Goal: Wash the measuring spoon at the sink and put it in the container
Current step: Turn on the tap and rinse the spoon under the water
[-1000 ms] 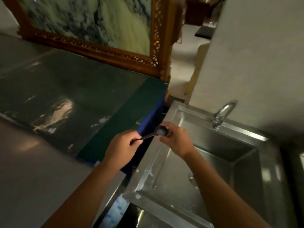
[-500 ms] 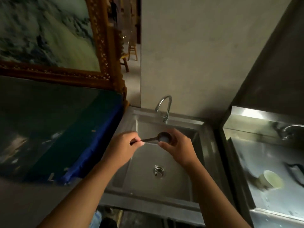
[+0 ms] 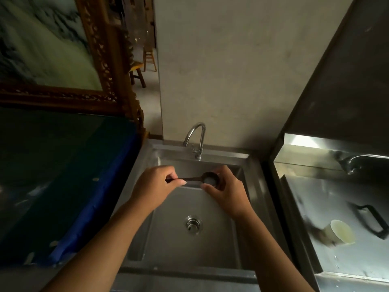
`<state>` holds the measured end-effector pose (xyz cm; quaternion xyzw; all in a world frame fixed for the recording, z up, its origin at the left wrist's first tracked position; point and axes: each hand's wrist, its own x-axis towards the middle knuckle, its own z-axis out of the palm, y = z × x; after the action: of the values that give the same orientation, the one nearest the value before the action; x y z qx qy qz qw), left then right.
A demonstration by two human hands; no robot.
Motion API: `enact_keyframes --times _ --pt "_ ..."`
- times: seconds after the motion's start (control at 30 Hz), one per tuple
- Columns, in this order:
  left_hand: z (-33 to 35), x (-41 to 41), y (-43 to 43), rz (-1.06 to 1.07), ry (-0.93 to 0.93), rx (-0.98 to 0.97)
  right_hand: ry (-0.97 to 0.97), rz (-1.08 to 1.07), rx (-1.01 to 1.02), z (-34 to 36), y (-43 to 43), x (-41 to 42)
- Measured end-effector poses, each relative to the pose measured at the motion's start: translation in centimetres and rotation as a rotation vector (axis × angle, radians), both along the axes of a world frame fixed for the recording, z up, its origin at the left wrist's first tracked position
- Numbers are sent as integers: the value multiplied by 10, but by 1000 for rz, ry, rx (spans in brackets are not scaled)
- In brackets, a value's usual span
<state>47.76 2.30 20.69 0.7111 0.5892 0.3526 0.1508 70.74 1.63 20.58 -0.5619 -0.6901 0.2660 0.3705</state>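
Note:
A dark measuring spoon (image 3: 207, 178) with a whitish residue in its bowl is held level over the steel sink (image 3: 189, 209). My left hand (image 3: 155, 186) pinches the end of its handle. My right hand (image 3: 227, 190) cups the bowl from the right, fingers curled around it. The curved tap (image 3: 195, 135) stands at the back of the basin, a short way beyond the spoon; no water runs from it. The drain (image 3: 192, 224) lies below my hands.
A dark green counter with a blue edge (image 3: 88, 199) runs along the left, a framed picture (image 3: 63, 60) behind it. On the right, a second steel basin (image 3: 336, 207) holds a pale cup (image 3: 341, 231) on its side and a black handle (image 3: 372, 221). A wall rises behind the tap.
My view has swung right from the counter to face the sink squarely. Both hands keep the spoon, which now hangs over the middle of the basin instead of its left rim.

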Motion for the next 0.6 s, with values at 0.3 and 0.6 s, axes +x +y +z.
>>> enact_keyframes --times 0.3,0.6 --pt "-13 -28 93 -110 87 -35 34 -51 -83 -24 88 -33" --pt "-47 -26 159 -243 90 -126 37 -107 -157 -65 147 -59"
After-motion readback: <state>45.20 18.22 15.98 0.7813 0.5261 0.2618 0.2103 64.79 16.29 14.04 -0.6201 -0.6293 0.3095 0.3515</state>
